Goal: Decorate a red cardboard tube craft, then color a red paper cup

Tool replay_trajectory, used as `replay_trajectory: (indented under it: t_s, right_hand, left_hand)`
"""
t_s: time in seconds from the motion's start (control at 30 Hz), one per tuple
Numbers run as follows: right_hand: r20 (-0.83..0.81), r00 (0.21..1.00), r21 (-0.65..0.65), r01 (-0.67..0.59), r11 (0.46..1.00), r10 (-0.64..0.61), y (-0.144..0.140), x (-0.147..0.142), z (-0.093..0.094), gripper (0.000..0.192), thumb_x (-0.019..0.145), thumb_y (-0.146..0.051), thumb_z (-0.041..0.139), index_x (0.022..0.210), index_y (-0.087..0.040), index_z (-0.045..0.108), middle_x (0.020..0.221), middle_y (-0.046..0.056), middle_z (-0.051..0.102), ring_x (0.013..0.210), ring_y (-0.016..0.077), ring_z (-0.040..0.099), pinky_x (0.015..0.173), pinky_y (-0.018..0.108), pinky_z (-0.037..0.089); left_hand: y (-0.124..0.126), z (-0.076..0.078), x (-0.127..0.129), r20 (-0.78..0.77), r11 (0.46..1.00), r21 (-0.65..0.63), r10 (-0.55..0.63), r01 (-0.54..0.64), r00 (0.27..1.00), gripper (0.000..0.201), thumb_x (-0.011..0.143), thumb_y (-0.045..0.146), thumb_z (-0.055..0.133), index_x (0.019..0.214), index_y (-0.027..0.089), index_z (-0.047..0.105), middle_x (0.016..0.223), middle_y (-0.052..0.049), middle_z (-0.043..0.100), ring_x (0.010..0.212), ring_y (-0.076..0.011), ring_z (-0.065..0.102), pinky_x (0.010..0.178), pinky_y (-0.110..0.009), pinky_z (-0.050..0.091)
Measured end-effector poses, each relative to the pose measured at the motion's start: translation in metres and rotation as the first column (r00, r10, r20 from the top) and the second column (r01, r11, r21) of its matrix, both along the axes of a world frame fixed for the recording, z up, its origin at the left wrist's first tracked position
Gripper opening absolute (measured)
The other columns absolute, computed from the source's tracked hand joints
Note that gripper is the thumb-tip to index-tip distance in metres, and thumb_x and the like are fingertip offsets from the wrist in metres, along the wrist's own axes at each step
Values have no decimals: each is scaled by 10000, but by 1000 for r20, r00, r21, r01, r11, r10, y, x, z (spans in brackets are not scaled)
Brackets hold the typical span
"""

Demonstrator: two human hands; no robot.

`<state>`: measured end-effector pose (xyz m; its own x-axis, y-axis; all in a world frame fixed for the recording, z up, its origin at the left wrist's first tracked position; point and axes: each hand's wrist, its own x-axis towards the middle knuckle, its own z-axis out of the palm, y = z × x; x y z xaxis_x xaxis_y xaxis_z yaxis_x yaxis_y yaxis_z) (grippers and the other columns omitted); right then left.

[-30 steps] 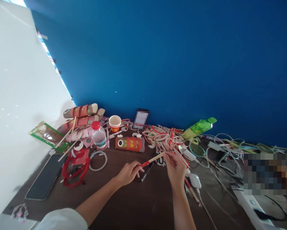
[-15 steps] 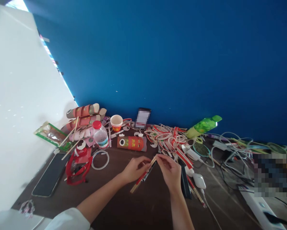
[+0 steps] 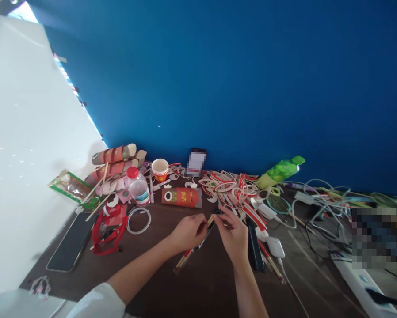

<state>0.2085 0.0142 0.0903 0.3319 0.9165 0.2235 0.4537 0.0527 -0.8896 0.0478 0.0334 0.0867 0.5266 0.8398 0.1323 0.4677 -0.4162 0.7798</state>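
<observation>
My left hand (image 3: 190, 232) is closed around a thin wooden stick (image 3: 181, 262) with a red part on it, which slants toward me over the dark table. A narrow dark and silvery piece lies along the stick. My right hand (image 3: 233, 234) is beside the stick's far end, thumb and fingers pinched together at a small dark bit (image 3: 219, 212) too small to name. Just beyond my hands lies a red and brown paper tube (image 3: 181, 197) with a white eye and yellow marks, decorated like a fish.
Paper strips (image 3: 231, 187) are heaped at the back, beside a green bottle (image 3: 281, 172). Leftward stand a paper cup (image 3: 160, 170) and a red-capped bottle (image 3: 139, 190); a phone (image 3: 70, 242) lies nearer. Cables (image 3: 318, 212) and a power strip (image 3: 364, 282) are at right.
My right hand's fingers have shifted slightly at the stick's far end, and a dark bit shows there. The stick's near end has moved slightly left. The view has shifted a little.
</observation>
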Motion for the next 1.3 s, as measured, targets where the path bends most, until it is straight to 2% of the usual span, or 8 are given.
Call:
replay_trajectory:
  t_s: [0.23, 0.43, 0.67, 0.8, 0.93, 1.03, 1.17, 1.3]
  right_hand:
    - [-194, 977, -44, 87, 995, -93, 8, 10, 10, 407, 674, -418, 757, 985, -157, 729, 772, 82, 764, 719, 241, 718, 679, 364, 572]
    - [-408, 897, 14, 192, 981, -169, 21, 30, 13, 396, 614, -406, 813, 916, -159, 741, 832, 83, 773, 749, 230, 727, 739, 388, 585]
    - [-507, 749, 106, 544, 832, -426, 33, 93, 31, 308, 581, -410, 833, 782, -208, 718, 700, 13, 726, 647, 176, 688, 674, 348, 588]
    - [-295, 905, -28, 314, 949, -308, 26, 110, 19, 350, 618, -448, 803, 845, -190, 738, 718, 47, 744, 644, 219, 699, 662, 392, 591]
    - [-150, 970, -58, 186, 981, -193, 24, 92, -6, 346, 646, -475, 762, 796, -163, 745, 731, 79, 751, 701, 260, 705, 725, 450, 577]
    - [-89, 992, -52, 81, 995, -86, 18, 60, -12, 355, 731, -478, 688, 860, -152, 744, 827, 118, 760, 802, 285, 708, 765, 453, 564]
    - [-67, 981, -30, -185, 982, 183, 2, 14, 5, 293, 825, -434, 613, 973, -217, 743, 1024, 92, 751, 981, 250, 694, 896, 391, 532]
    - [63, 910, 36, -413, 910, 411, -10, -10, 23, 307, 934, -377, 480, 1038, -237, 732, 1034, 101, 741, 977, 225, 688, 870, 364, 535]
  left_hand:
    - [1, 1, -2, -96, 1000, 7, -29, 30, 995, 67, 825, 139, 513, 807, 174, 568, 734, -14, 628, 647, -135, 566, 600, -237, 339]
    - [-2, 3, -5, -134, 997, -42, -76, 71, 988, 48, 783, 151, 553, 803, 178, 588, 728, -8, 639, 651, -138, 573, 603, -233, 342]
    - [-6, 5, -29, -114, 980, -191, -69, 46, 991, 77, 768, 159, 551, 707, 175, 596, 628, 15, 630, 584, -118, 576, 570, -209, 379]
    - [-2, 7, -39, 24, 941, -337, -21, 28, 999, 189, 881, 271, 480, 814, 160, 618, 700, -9, 691, 638, -121, 653, 587, -198, 464]
    - [2, 9, -38, 321, 832, -554, 193, 19, 927, 246, 820, 391, 604, 817, 147, 637, 746, -44, 721, 683, -174, 696, 630, -257, 522]
    - [3, 11, -35, 397, 820, -572, 233, 40, 888, 263, 771, 402, 671, 816, 143, 659, 755, -54, 734, 695, -190, 705, 652, -275, 535]
    - [2, 10, -33, 426, 851, -523, 207, 53, 881, 229, 795, 367, 666, 804, 140, 693, 731, -48, 732, 675, -169, 687, 648, -256, 525]
    - [-1, 6, -29, 468, 870, -488, 187, 76, 864, 280, 799, 410, 674, 834, 134, 706, 723, -46, 723, 670, -158, 671, 643, -249, 519]
